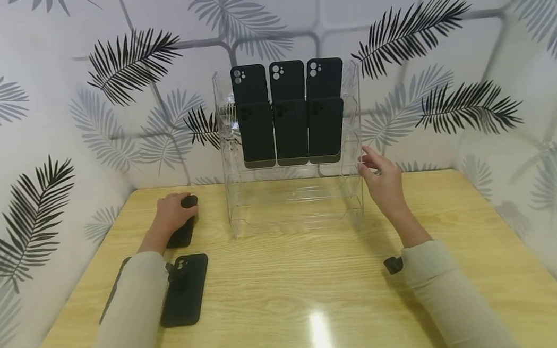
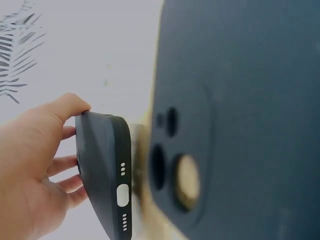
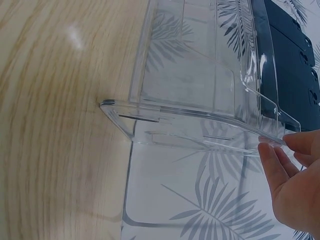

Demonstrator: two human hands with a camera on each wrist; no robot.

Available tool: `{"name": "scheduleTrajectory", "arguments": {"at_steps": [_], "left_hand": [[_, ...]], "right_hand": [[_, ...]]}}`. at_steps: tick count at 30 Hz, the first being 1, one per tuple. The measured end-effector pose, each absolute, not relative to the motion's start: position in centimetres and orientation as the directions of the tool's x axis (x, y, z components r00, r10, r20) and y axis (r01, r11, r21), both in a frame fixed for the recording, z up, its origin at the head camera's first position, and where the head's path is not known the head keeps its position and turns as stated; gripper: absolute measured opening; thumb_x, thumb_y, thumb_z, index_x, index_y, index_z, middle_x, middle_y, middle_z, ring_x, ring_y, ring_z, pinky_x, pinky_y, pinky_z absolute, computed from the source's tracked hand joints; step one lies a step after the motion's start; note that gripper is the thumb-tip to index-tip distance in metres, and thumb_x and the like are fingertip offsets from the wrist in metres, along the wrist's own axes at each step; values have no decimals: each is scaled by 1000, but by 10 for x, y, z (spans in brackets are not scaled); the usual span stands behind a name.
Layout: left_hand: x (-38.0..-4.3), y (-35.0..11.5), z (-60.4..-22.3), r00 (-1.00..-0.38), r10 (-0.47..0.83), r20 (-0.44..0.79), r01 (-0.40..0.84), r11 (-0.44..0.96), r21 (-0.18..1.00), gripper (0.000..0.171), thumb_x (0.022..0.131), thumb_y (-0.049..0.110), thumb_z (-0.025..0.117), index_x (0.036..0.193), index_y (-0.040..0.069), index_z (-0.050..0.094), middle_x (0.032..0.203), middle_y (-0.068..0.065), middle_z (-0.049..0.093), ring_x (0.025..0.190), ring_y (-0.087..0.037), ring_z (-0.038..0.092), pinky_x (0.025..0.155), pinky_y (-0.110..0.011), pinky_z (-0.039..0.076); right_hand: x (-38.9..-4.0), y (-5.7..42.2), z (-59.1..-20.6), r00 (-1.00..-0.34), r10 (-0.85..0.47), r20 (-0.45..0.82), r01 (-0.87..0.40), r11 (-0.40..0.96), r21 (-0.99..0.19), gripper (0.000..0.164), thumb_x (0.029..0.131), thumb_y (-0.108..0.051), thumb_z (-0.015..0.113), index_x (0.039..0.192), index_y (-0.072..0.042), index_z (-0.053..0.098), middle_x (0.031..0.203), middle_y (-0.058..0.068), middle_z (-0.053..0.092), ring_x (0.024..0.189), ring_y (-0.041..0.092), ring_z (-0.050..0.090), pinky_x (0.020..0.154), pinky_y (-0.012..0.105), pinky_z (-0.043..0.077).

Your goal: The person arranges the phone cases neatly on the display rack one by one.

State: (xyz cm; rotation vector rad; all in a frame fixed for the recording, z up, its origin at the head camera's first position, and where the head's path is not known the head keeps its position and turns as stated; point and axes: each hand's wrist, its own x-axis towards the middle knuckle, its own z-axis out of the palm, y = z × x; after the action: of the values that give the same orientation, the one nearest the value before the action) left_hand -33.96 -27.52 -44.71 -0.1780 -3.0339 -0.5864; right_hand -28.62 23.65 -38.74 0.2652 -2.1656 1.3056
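On the left of the table, my left hand grips a black phone case. In the left wrist view, that case is tilted on edge, its port cutouts showing, thumb on one edge and fingers behind. My right hand is at the right side of a clear plastic display rack. Its thumb and fingers pinch the rack's side panel in the right wrist view. Two rows of three black phone cases stand on the upper tiers, including a front one and a back one.
Nearer me on the left lies another black case, with its camera cutouts facing up. One more case is mostly hidden under the left sleeve. Behind the wooden table rises a leaf-patterned wall.
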Motion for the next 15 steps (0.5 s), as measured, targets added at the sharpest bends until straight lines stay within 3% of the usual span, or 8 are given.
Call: {"name": "scheduleTrajectory", "arguments": {"at_steps": [4,9,11,15], "left_hand": [[-329,-276,-433,-988,78,136,131,886,444,61,97,30,57,147,-3,46,146,-36,42,131,-55,39,107,-64,27],[-305,-268,-408,-966,42,253,176,827,533,59,97,27,59,147,0,46,149,-33,39,136,-57,32,105,-65,36],[-296,-264,-399,-946,30,323,212,811,546,57,96,26,61,146,1,49,149,-32,40,136,-57,31,101,-65,39],[-279,-250,-382,-880,19,475,309,782,541,53,93,22,66,141,1,55,146,-30,44,133,-55,34,101,-65,34]], "right_hand": [[-285,236,-387,-808,127,576,-446,507,-738,44,97,-4,64,141,-3,58,118,25,69,109,38,68,78,1,44],[-284,236,-386,-806,134,576,-444,507,-739,44,97,-3,64,141,-2,58,117,24,69,108,37,68,77,1,43],[-285,235,-386,-804,135,580,-446,509,-736,44,96,-2,64,140,-2,58,117,25,69,108,37,68,76,1,43],[-285,235,-385,-802,139,581,-442,516,-734,44,96,-2,64,140,-1,58,116,25,69,107,38,68,75,0,42]]}}
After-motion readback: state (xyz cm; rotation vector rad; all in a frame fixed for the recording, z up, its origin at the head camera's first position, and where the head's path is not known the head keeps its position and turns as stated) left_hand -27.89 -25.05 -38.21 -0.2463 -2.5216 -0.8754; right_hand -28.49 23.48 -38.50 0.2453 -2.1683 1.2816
